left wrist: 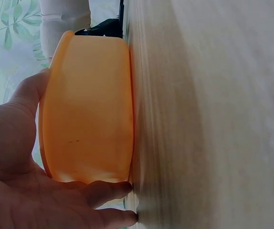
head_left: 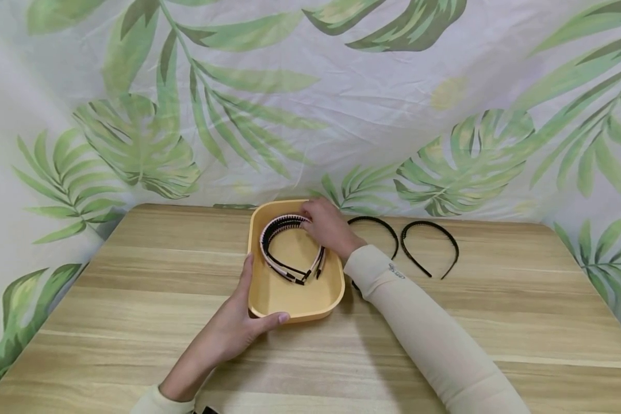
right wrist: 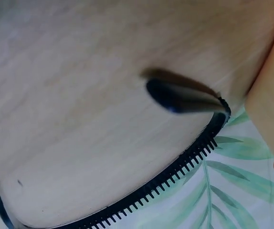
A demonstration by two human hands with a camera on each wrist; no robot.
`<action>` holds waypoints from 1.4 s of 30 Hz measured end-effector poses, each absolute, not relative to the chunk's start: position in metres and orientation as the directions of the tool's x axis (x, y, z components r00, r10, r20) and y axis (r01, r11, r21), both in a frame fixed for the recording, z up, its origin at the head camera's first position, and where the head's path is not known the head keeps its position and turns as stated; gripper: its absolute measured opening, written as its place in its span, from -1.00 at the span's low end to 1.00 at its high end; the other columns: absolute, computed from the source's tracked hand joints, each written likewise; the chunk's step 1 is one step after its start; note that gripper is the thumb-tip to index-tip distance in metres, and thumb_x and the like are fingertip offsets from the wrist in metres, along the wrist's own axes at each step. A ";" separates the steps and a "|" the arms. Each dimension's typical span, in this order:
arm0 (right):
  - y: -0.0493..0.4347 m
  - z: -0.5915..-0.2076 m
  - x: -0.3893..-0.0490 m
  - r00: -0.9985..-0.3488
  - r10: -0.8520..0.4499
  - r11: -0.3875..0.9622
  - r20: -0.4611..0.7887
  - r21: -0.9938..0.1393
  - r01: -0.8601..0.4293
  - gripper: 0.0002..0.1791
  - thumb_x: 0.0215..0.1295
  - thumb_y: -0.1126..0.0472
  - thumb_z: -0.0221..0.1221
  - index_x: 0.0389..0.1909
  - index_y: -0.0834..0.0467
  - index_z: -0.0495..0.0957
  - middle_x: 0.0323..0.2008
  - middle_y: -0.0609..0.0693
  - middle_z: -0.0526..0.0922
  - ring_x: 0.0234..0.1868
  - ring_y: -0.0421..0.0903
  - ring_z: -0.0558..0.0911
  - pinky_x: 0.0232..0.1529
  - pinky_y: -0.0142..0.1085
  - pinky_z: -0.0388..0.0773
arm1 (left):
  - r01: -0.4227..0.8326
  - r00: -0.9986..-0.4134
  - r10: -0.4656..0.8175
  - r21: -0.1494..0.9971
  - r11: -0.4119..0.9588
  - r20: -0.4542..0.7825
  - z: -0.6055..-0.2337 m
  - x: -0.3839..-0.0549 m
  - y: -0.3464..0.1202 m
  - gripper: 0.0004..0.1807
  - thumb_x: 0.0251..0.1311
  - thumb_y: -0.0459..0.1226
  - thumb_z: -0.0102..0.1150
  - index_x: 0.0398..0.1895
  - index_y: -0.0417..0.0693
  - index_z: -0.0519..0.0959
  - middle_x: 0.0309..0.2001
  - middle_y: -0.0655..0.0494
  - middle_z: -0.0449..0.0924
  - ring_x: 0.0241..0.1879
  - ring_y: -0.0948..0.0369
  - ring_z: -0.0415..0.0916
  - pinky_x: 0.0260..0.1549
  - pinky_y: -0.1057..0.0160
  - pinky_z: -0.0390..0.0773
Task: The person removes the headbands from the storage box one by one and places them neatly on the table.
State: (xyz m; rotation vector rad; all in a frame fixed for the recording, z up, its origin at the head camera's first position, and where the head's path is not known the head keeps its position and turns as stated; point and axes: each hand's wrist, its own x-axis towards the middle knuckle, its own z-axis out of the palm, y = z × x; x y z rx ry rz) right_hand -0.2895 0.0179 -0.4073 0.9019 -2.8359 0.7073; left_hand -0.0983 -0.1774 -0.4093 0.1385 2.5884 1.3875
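Note:
A yellow rectangular box (head_left: 295,302) with rounded corners stands on the table. Several headbands (head_left: 271,261), black and pale pink, lie nested inside it. My left hand (head_left: 227,330) spreads around the near left corner, thumb along the front and fingers along the left side; the left wrist view shows these straight fingers touching the orange-looking box wall (left wrist: 89,105). Over the far right part of the box, my right hand (head_left: 331,224) has curled fingers on the upper right of the nested headbands. Its fingertips are partly hidden, and only a sliver of it enters the right wrist view.
Right of the box, two black headbands lie on the wooden table (head_left: 497,322): a near one (head_left: 388,230), partly covered by the right sleeve, and a farther one (head_left: 452,247). A toothed black headband (right wrist: 161,186) fills the right wrist view. A leaf-patterned cloth (head_left: 269,132) hangs behind.

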 end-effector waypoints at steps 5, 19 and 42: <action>0.017 -0.404 -0.287 -0.833 -0.520 0.735 0.190 -0.397 -0.549 -0.84 0.43 0.27 0.32 -0.06 0.25 0.73 -0.14 0.12 0.73 0.00 0.07 0.64 0.12 -0.09 0.58 | -0.006 -0.976 0.179 0.833 0.554 -0.126 -0.409 -0.099 -0.178 0.44 0.22 0.00 0.51 0.70 0.08 -0.55 0.71 -0.24 -0.30 0.63 -0.17 -0.02 0.57 -0.22 0.05; 0.015 -0.404 -0.286 -0.840 -0.502 0.738 0.205 -0.405 -0.540 -0.84 0.47 0.32 0.25 -0.06 0.28 0.74 -0.12 0.14 0.75 0.00 0.10 0.66 0.14 -0.07 0.60 | -0.014 -0.976 0.174 0.838 0.545 -0.129 -0.409 -0.099 -0.178 0.44 0.21 -0.01 0.52 0.70 0.09 -0.55 0.71 -0.24 -0.30 0.63 -0.16 -0.02 0.57 -0.20 0.05; 0.018 -0.400 -0.285 -0.839 -0.481 0.660 0.255 -0.524 -0.538 -0.83 0.48 0.33 0.21 -0.07 0.27 0.74 -0.16 0.13 0.76 -0.14 0.03 0.68 -0.03 -0.12 0.63 | -0.008 -0.976 0.179 0.840 0.543 -0.125 -0.410 -0.099 -0.179 0.44 0.20 0.01 0.52 0.71 0.06 -0.52 0.71 -0.24 -0.30 0.63 -0.17 -0.03 0.57 -0.21 0.04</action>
